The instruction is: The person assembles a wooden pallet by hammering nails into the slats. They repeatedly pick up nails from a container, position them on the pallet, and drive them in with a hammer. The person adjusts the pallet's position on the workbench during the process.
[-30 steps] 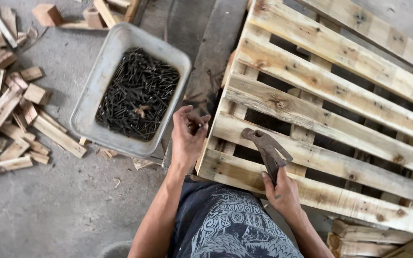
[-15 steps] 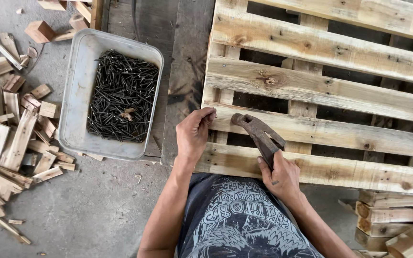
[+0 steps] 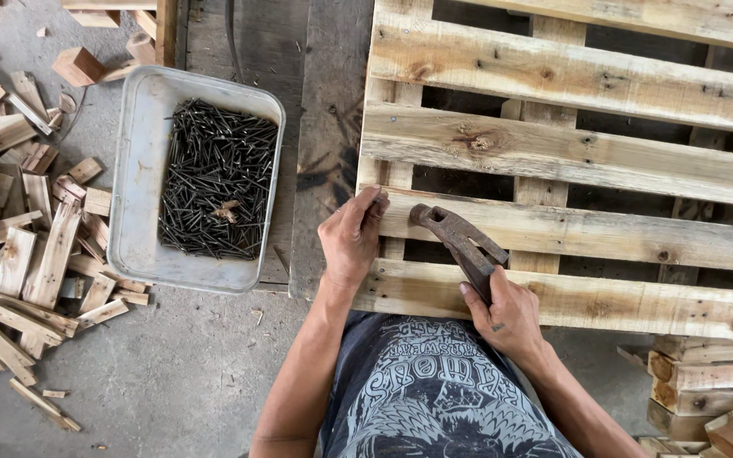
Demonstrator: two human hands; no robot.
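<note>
1. right hand [image 3: 509, 315] closed around the handle of a rusty claw hammer [image 3: 460, 242], low by the person's chest; hammer head points up-left, hovering over the third slat, near the left hand.
2. hammer looks head-heavy, stiff steel, rough with rust so not slippery; grip sits close to the head, good for short taps, a hold further down the handle would swing harder.
3. left hand [image 3: 351, 237] fingers pinched together at the left end of a slat on the wooden pallet [image 3: 570, 153]; probably pinching a nail, too small to tell.
4. nail would be thin, light, stiff, easy to drop; hold by the shank.
5. pallet slats rough, rigid, knotty.
6. further left, grey plastic tub [image 3: 133, 212] full of dark nails [image 3: 218, 178] on the concrete.
7. far left, scattered wood offcuts [image 3: 19, 254].
</note>
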